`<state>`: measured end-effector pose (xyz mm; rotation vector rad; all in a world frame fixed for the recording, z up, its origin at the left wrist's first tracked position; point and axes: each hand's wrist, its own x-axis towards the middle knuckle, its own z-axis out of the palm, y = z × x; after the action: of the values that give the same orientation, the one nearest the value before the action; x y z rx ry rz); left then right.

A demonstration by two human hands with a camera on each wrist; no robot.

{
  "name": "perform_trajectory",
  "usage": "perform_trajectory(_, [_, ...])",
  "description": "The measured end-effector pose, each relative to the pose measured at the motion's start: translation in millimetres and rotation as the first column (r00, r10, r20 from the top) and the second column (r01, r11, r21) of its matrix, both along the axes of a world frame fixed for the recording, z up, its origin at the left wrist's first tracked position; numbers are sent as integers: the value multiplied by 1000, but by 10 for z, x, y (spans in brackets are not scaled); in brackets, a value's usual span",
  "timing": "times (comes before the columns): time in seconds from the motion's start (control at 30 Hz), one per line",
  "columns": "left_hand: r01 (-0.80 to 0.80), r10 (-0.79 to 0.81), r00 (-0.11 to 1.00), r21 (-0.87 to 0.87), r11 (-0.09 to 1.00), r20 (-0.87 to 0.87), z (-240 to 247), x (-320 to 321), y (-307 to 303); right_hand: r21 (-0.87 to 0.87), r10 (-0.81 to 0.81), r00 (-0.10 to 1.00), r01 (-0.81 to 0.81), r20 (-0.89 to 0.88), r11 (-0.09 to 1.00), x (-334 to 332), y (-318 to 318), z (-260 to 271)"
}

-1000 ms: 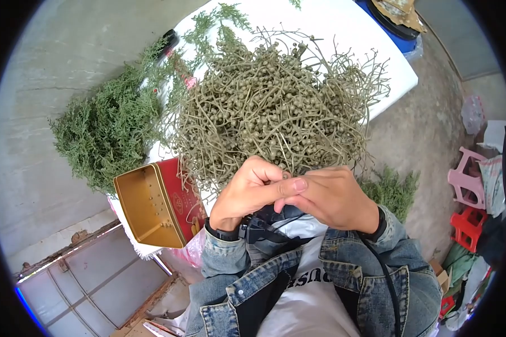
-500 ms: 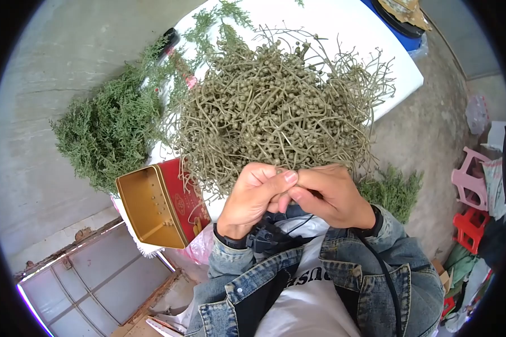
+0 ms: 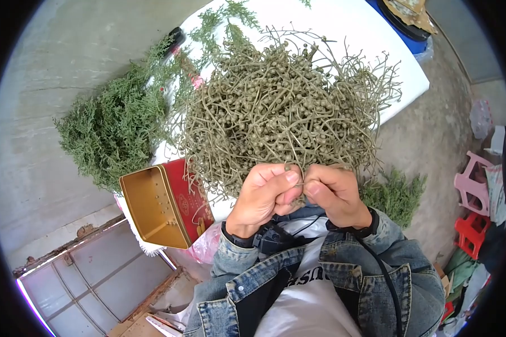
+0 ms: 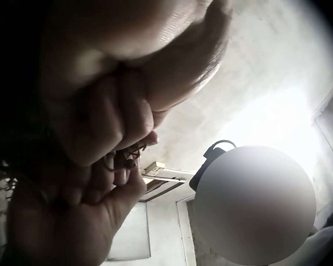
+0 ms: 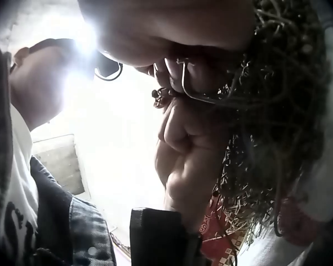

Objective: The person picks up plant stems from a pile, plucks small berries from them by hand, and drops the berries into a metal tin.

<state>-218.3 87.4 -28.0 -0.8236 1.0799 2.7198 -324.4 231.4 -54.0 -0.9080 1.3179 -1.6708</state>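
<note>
In the head view my left hand [image 3: 264, 194] and right hand [image 3: 333, 191] meet in front of the chest, fingers curled. A thin stem [image 3: 298, 183] spans the narrow gap between them, pinched at both sides. A small round green pod [image 3: 287, 167] shows at the left hand's index finger. In the right wrist view a bent stem [image 5: 185, 83] sticks out below the right hand [image 5: 172, 27], and small pods [image 5: 160, 97] show between the two hands. Just beyond the hands lies a large heap of greenish-brown stems with round pods [image 3: 281, 106].
The heap covers much of a white tabletop [image 3: 402, 73]. At the left lies a pile of green sprigs [image 3: 109, 123]. Near the left forearm, a red tin [image 3: 188, 196] with a gold inside holds several small pods. Pink [image 3: 471, 182] and red stools [image 3: 471, 233] stand at the right.
The thumbs overlapped a second ago. Now the right hand has drawn slightly away to the right, and a thin stem shows between the hands.
</note>
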Motion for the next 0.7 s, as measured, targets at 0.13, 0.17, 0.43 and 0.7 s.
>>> perform_trajectory(0.13, [-11, 18, 997, 94, 995, -70, -37, -8, 0, -9, 0, 989, 1, 146, 1000, 0, -3, -19])
perform_trajectory(0.17, [-20, 30, 997, 136, 991, -75, -36, -18, 4, -20, 1, 983, 2, 185, 1000, -3, -13, -18])
perform_trajectory(0.43, [-69, 75, 997, 214, 974, -18, 76, -77, 45, -78, -12, 907, 50, 421, 996, 26, -25, -17])
perform_trajectory(0.7, [-318, 368, 929, 428, 846, -38, -85, -49, 145, -317, -32, 866, 218, 500, 923, -55, 68, 35])
